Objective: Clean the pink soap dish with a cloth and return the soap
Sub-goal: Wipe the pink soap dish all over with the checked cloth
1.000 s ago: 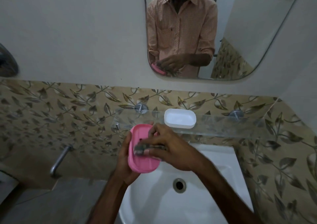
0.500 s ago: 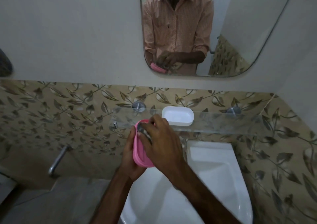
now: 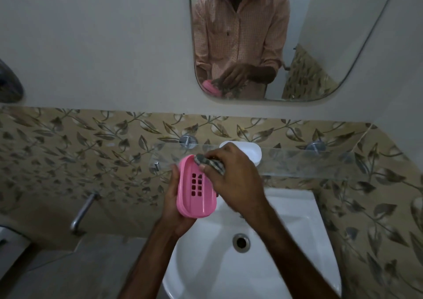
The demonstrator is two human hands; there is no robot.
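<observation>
My left hand holds the pink soap dish from below and the left, above the basin's back edge. The dish faces up, and its drain slots show in the middle. My right hand grips a dark patterned cloth and presses it onto the dish's far right end. On the glass shelf behind my right hand sits a white soap, partly hidden by my fingers.
A white basin with a drain hole lies below my hands. A glass shelf runs along the leaf-patterned tiles. A metal tap sticks out at the left. A mirror hangs above.
The pink dish has turned from on edge to face up, so its slots now show. My right hand with the cloth has moved to the dish's far end.
</observation>
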